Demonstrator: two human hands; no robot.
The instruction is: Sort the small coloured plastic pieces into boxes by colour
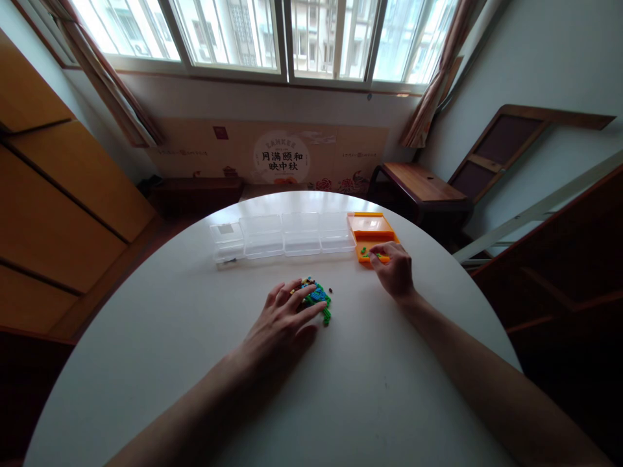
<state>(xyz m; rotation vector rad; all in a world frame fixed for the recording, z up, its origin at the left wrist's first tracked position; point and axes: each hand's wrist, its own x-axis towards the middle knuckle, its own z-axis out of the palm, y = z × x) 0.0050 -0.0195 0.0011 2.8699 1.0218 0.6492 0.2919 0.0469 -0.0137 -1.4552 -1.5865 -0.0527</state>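
A small pile of tiny building blocks point(318, 299), mostly green and blue, lies near the middle of the round white table point(195, 344). My left hand point(285, 319) rests flat on the table with fingers spread, its fingertips touching the pile. My right hand point(395, 266) reaches into an open orange box point(372, 232), fingers curled and pinched over small green pieces point(365, 251) in the box's tray. What the fingertips hold is too small to make out.
A row of several clear plastic boxes point(282, 237) stands behind the pile, left of the orange box. Beyond the table are a wooden bench point(418, 185), a folded wooden frame point(506, 146), a yellow cabinet point(58, 194) at left and windows point(272, 32).
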